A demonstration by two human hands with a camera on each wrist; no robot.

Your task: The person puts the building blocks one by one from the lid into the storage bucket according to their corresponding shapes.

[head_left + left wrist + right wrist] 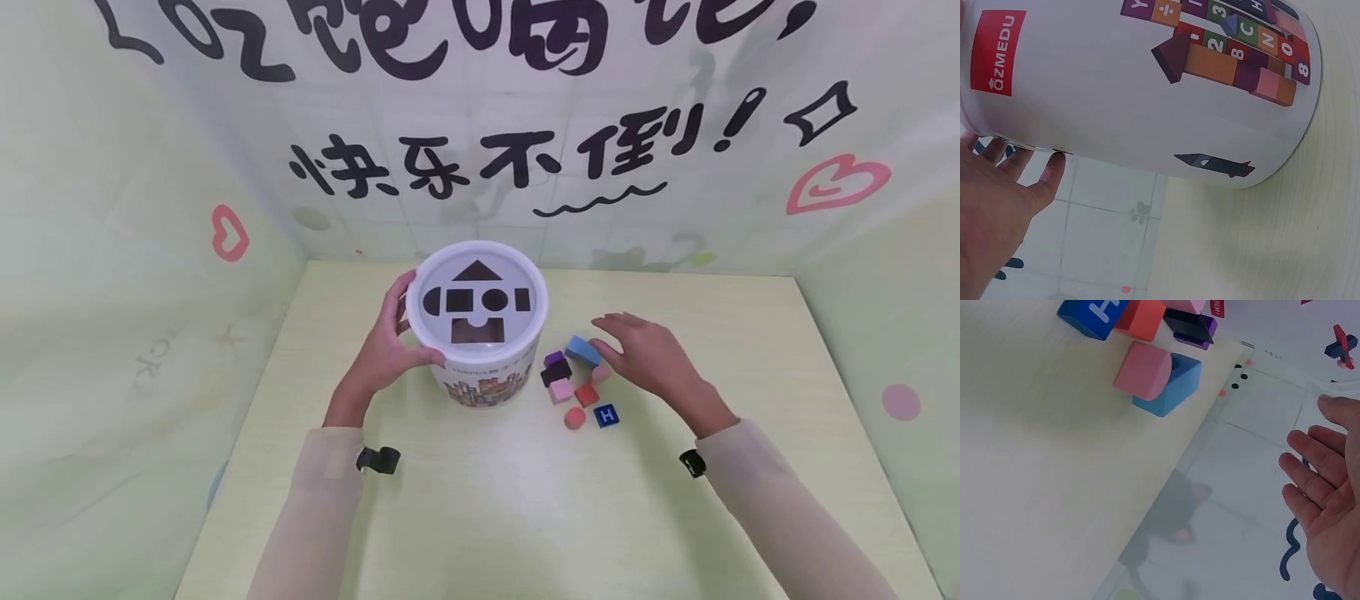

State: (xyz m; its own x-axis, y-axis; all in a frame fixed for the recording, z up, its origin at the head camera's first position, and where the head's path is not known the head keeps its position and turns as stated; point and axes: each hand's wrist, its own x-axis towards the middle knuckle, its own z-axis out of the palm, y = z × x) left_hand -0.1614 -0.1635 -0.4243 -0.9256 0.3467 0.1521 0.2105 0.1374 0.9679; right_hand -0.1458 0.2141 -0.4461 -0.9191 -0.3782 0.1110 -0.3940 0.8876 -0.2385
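Observation:
A white bucket (pixel 487 379) with printed block pictures stands upright on the table. Its lid (pixel 513 329) has several dark shaped cut-outs. My left hand (pixel 390 342) grips the bucket's upper left side, thumb at the front and fingers round the back; the left wrist view shows those fingers (pixel 1054 172) against the wall. To the right, my right hand (pixel 648 354) hovers over small blocks with fingers extended and nothing held. Nearest to it are a blue block (pixel 582 351) and a pink rounded block (pixel 1144 370).
Beside the bucket lie a red block (pixel 587 394), a round coral piece (pixel 575 417), a dark blue block marked H (pixel 607 415), a pink block (pixel 560 391), a dark block (pixel 556 372) and a purple block (pixel 554 358). A printed sheet wall (pixel 480 217) rises behind the table (pixel 495 508).

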